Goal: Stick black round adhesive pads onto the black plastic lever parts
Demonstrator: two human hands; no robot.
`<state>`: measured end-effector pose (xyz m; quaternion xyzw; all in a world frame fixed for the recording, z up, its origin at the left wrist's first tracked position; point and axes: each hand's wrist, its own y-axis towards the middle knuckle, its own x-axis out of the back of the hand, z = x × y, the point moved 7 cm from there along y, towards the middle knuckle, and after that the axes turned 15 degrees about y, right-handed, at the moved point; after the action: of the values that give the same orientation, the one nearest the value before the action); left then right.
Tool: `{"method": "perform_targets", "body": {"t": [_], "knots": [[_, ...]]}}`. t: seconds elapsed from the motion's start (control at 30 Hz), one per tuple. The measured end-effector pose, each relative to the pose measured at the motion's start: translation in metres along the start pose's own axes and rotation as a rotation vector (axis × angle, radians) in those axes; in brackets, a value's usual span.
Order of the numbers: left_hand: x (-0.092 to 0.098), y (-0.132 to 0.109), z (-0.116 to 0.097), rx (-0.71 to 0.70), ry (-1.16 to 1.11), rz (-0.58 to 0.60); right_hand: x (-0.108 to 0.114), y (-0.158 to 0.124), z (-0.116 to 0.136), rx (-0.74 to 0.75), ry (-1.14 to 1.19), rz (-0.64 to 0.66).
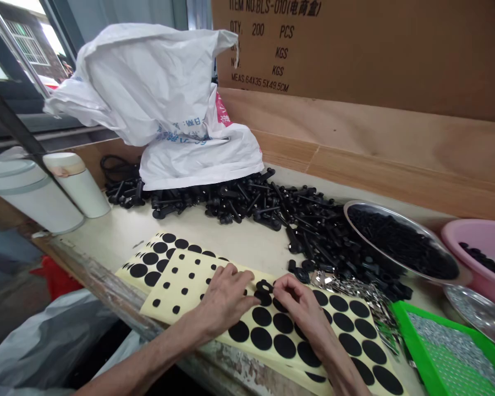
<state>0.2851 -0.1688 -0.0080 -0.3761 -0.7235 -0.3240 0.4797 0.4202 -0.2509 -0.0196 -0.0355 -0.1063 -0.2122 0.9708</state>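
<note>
Two yellow backing sheets overlap on the bench. The nearer sheet [297, 335] carries large black round adhesive pads, and the sheet under my left hand [225, 300] has small black dots [185, 280]. My left hand rests flat on the backing with its fingers together. My right hand [297, 311] pinches a small black scalloped ring [264, 286] between thumb and fingertips, just above a black pad [263, 298]. The two hands are close, their fingertips almost meeting. A third sheet [148, 264] with black circles lies further left, partly covered.
A heap of black plastic parts [268, 206] lies behind the sheets. To the right stand a steel bowl [400, 242] of black parts, a pink basin [482, 247], and a green tray [449, 352] of silver pieces. A white sack [148, 93] and a cardboard carton [355, 49] stand behind.
</note>
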Motion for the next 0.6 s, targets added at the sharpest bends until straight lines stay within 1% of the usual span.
{"method": "perform_targets", "body": {"t": [0.07,0.13,0.23,0.3,0.4,0.47,0.6], "knots": [[0.003,0.003,0.008,0.122,-0.207,0.023,0.001,-0.001,0.000,-0.014,0.058,-0.001],[0.005,0.008,0.011,0.184,-0.347,0.023,0.000,-0.002,-0.004,-0.042,0.142,-0.008],[0.006,0.014,0.012,0.245,-0.494,-0.024,-0.002,-0.002,-0.012,-0.073,0.316,-0.088],[0.005,0.016,0.015,0.313,-0.613,-0.047,-0.006,-0.001,-0.016,-0.097,0.376,-0.135],[-0.001,0.016,0.019,0.400,-0.771,-0.023,-0.010,-0.003,-0.019,-0.148,0.444,-0.195],[-0.003,0.015,0.020,0.434,-0.849,0.014,-0.009,-0.004,-0.019,-0.173,0.482,-0.225],[0.000,0.017,0.017,0.442,-0.898,0.031,-0.006,-0.004,-0.017,-0.167,0.444,-0.174]]}}
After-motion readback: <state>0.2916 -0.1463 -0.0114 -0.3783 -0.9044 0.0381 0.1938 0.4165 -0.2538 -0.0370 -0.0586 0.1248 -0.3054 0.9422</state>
